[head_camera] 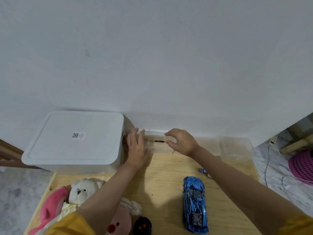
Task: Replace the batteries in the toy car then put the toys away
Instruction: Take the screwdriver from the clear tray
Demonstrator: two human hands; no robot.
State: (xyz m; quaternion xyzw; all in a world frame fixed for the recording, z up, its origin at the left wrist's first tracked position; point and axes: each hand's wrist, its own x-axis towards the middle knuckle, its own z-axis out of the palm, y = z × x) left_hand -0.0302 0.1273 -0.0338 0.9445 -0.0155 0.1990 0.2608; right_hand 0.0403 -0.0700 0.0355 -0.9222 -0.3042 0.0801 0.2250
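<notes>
Toy car (194, 205): lower centre-right on table (166, 170), long axis frame-vertical | left hand (137, 148): fingers straight, touching clear tray (157, 146) | right hand (181, 141): loosely curled, gripping nothing, above screwdriver (156, 141) lying frame-horizontal | bare wood between car and tray

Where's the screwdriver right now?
In the head view the screwdriver lies in the clear tray at the table's far edge, between the left hand and right hand, right of the white storage box.

a home room: plush toys (81, 192) on a low wooden table (166, 175).
</notes>
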